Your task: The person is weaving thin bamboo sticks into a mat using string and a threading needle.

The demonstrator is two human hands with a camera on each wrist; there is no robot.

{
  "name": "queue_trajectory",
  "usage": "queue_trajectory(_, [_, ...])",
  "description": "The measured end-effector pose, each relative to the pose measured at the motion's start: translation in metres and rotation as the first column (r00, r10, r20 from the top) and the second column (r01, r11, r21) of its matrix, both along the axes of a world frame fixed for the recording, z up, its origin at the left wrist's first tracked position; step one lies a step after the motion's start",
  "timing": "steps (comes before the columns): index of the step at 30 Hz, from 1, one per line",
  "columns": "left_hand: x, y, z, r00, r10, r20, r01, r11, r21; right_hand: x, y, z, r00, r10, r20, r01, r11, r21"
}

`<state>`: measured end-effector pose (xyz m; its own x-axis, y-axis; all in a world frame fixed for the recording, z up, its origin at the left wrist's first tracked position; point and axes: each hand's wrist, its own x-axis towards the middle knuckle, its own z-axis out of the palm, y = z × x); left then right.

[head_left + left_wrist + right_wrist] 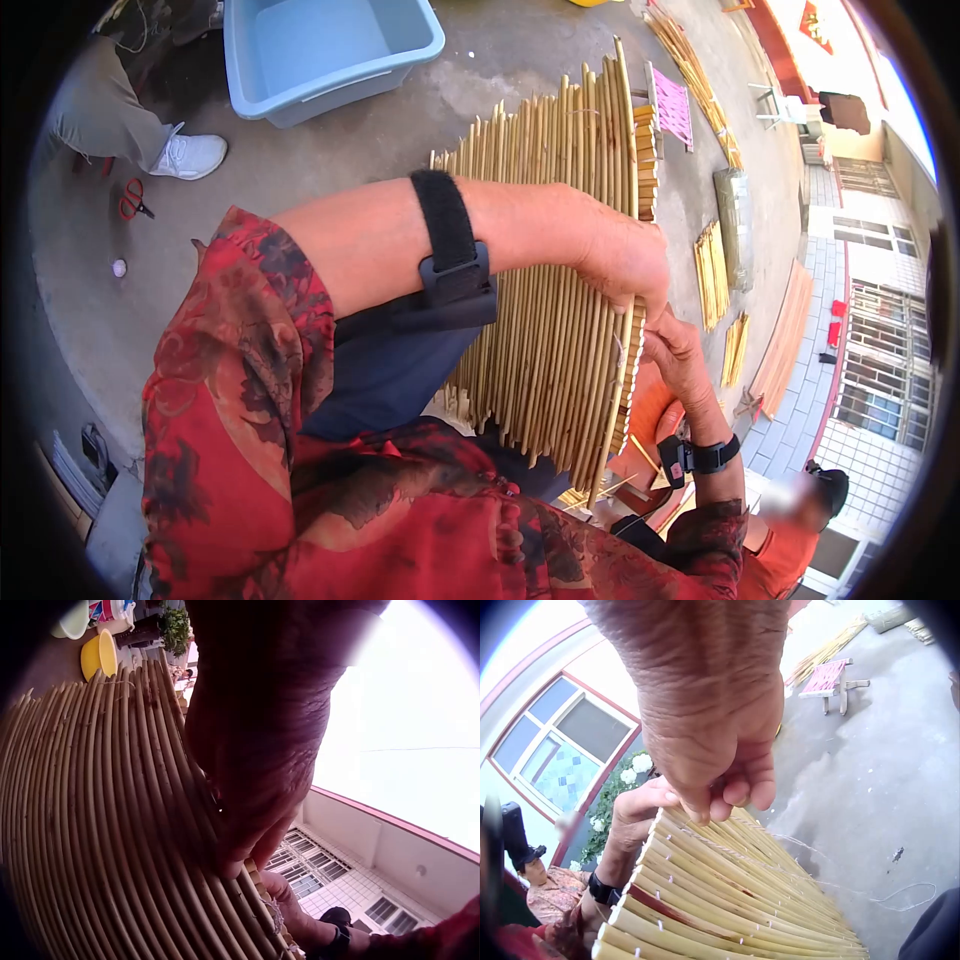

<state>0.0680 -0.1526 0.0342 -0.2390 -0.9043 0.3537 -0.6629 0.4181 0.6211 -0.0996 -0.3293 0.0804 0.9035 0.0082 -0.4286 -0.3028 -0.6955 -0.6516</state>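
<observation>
A mat of thin straw-coloured stalks [550, 290], bound side by side with thread, lies across the person's lap. The left hand [625, 260] grips its edge from above, a digit pressed to the stalks in the left wrist view. Just beyond that edge, the right hand [720, 765] has its fingers curled at the mat's rim, touching or nearly touching the left fingers [649, 801]. What lies under the right fingertips is hidden, and I cannot tell whether they also pinch thread. A loose white thread [911, 904] runs from near them over the stitched side.
A blue tub [330, 80] stands at the upper left, with red-handled scissors [130, 200] on the floor near another person's white shoe [190, 155]. Stalk bundles [711, 275] and a pink-topped stool [672, 105] are beyond the mat. Another person [790, 530] is at the lower right.
</observation>
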Motion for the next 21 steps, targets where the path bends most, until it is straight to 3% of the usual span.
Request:
queue_trajectory(2, [0.002, -0.003, 0.002, 0.994, 0.033, 0.106, -0.034, 0.999, 0.008, -0.004, 0.000, 0.001, 1.000, 0.014, 0.006, -0.014, 0.999, -0.034])
queue_trajectory(4, [0.001, -0.003, 0.003, 0.995, 0.036, 0.094, -0.036, 0.999, -0.001, -0.006, 0.001, 0.002, 0.999, 0.029, 0.034, -0.026, 0.998, -0.065])
queue_trajectory(5, [0.000, -0.005, 0.002, 0.996, 0.027, 0.089, -0.027, 1.000, 0.003, -0.006, -0.003, 0.004, 0.995, 0.098, 0.024, -0.093, 0.983, -0.161])
queue_trajectory(8, [0.000, -0.010, 0.004, 0.994, 0.020, 0.110, -0.022, 1.000, 0.017, -0.008, -0.003, 0.004, 0.999, 0.047, 0.027, -0.043, 0.991, -0.125])
queue_trajectory(21, [0.000, -0.001, 0.001, 0.997, 0.022, 0.071, -0.020, 0.999, -0.029, -0.010, 0.009, 0.005, 0.993, 0.086, 0.078, -0.069, 0.976, -0.206])
